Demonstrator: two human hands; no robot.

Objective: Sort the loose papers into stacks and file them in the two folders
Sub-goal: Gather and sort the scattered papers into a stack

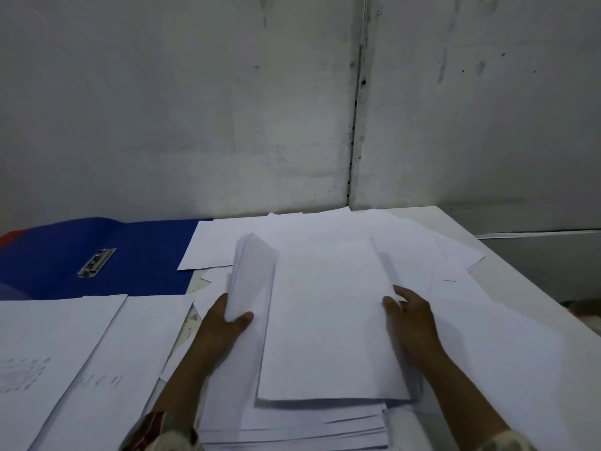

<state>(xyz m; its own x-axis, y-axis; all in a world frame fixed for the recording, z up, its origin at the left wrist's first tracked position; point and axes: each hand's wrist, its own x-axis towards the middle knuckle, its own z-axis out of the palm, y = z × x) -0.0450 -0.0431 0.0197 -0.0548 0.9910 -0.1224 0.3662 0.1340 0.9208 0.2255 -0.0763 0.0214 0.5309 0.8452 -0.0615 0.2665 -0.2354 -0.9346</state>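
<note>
My left hand (pixel 227 323) grips a thin bundle of white sheets (pixel 250 275) by its near end, thumb on top, the bundle standing tilted. My right hand (pixel 411 315) pinches the right edge of a single white sheet (pixel 328 320) lifted over a thick pile of papers (pixel 292 431) at the table's front. An open blue folder (pixel 97 255) with a metal clip (pixel 97 262) lies at the back left. A red folder's corner (pixel 13 237) shows at the far left edge.
Loose white sheets (pixel 357 229) cover the back and right of the white table (pixel 520 271). Two sheets with faint writing (pixel 97 369) lie at the front left. A grey wall (pixel 292 109) stands right behind the table. The table's right edge drops off.
</note>
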